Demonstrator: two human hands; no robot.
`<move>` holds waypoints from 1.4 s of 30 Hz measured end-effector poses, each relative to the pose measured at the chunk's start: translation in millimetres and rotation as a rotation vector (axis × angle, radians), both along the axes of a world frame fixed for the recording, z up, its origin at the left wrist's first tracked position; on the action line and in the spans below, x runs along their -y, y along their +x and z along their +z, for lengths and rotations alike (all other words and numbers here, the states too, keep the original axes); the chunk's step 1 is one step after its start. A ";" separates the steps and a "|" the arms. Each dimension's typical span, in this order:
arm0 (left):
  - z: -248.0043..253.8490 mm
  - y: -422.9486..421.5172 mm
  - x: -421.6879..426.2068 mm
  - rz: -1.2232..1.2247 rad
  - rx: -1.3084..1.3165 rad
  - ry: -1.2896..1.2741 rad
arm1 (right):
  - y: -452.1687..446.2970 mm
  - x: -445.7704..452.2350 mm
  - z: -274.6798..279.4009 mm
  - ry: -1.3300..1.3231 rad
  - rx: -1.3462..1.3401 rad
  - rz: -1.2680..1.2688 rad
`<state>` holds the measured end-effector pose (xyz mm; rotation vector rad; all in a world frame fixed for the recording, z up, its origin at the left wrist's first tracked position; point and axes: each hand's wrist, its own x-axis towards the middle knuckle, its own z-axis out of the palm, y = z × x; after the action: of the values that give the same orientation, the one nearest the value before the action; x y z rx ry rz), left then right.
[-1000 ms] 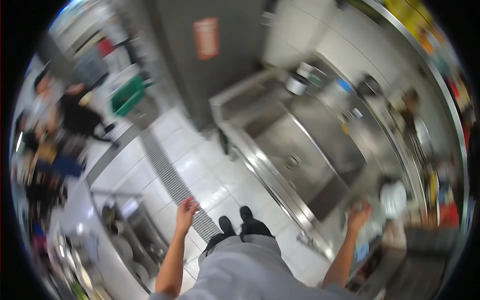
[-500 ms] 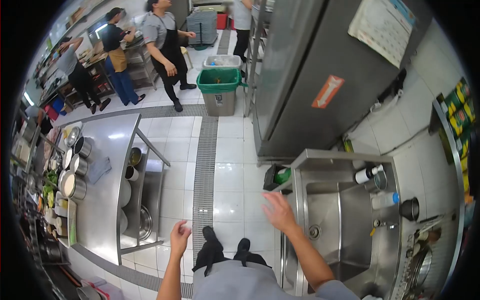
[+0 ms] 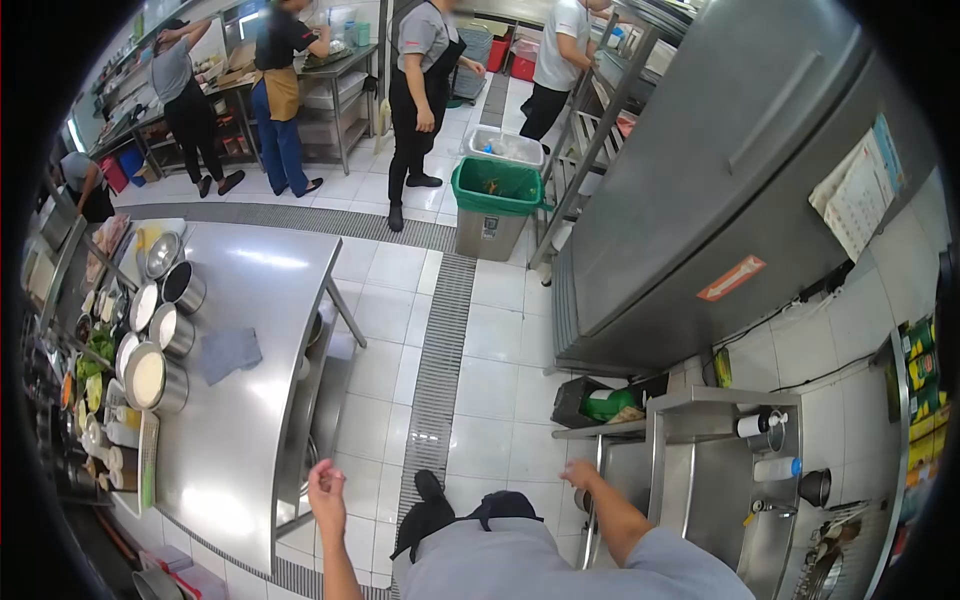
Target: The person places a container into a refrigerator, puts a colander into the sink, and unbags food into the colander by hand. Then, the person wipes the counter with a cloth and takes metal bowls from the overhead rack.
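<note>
My left hand [image 3: 327,490] hangs in the air beside the right edge of the steel table [image 3: 240,450], fingers loosely bent and apart, with nothing in it. Near the left rim of the steel sink [image 3: 675,480] is my right hand [image 3: 580,474], fingers slightly apart and holding nothing. A folded blue-grey cloth [image 3: 231,355] lies on the table, to the right of several steel pots, one of them a pot of pale contents [image 3: 148,377]. Behind the sink, a black crate [image 3: 573,402] with a green container [image 3: 607,404] stands on the floor.
A grey bin with a green liner [image 3: 497,187] stands ahead, left of a wheeled rack [image 3: 592,130] and a large steel refrigerator [image 3: 700,200]. A floor drain grate [image 3: 437,370] runs forward. Several people stand at the back, one in a black apron [image 3: 420,110] near the bin.
The view has swung from the sink toward the table and aisle. My right hand has moved from over the sink area to its left side. The person in the black apron now stands nearer the bin.
</note>
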<state>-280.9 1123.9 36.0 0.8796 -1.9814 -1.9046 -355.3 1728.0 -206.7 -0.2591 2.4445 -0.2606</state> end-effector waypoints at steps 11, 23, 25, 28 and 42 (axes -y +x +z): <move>33.9 -115.3 141.8 0.184 0.100 -0.629 | -40.6 36.9 24.7 0.174 0.338 0.492; 50.6 -209.6 133.7 0.402 0.140 -0.661 | -431.4 336.2 142.2 -0.677 -0.136 -0.146; 51.6 -220.7 133.0 0.427 0.160 -0.706 | -480.8 425.4 187.3 -0.819 -0.193 0.033; 48.1 -230.4 133.8 0.449 0.204 -0.754 | -517.6 541.7 276.0 -1.017 -0.108 0.142; 49.5 -336.5 243.0 0.693 0.382 -0.820 | -599.6 697.8 331.0 -1.047 0.166 0.538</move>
<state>-617.4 880.9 85.5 1.4403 -1.9782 -0.5013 -954.9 1030.2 124.3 -1.2426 1.7694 -1.2283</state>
